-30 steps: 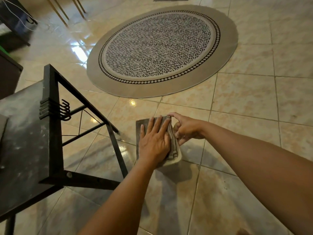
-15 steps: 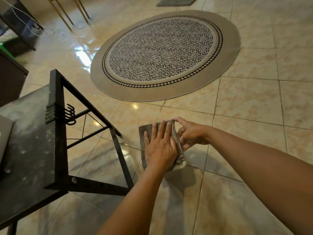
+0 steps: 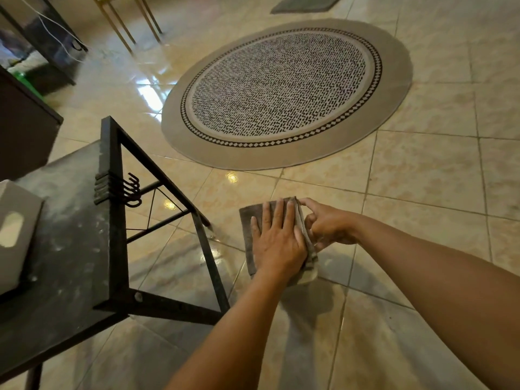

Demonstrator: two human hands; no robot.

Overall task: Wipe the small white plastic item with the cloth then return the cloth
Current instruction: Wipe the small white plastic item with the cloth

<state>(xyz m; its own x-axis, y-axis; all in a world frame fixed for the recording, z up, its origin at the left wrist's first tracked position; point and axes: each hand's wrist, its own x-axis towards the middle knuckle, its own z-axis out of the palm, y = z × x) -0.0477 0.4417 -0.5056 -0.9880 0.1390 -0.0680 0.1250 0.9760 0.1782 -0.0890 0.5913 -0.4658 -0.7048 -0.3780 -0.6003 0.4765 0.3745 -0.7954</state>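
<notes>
A folded grey cloth (image 3: 249, 218) is held in the air above the tiled floor, at lower centre of the head view. My left hand (image 3: 277, 243) lies flat on top of it, fingers spread, pressing down. My right hand (image 3: 327, 225) pinches the right edge of the bundle, where the cloth's folded layers show. A pale corner of the small white plastic item (image 3: 309, 276) peeks out under the cloth's near corner; the rest of it is hidden by cloth and hand.
A black metal-framed table (image 3: 70, 249) stands at the left with black hooks (image 3: 126, 190) on its rail and a white box (image 3: 11, 235) on top. A round patterned rug (image 3: 281, 94) lies beyond the hands. Dark furniture (image 3: 25, 128) and gold chair legs (image 3: 126, 21) stand far left.
The hands keep the same hold on the cloth bundle. The view has shifted, so more of the table and the white box show at the left.
</notes>
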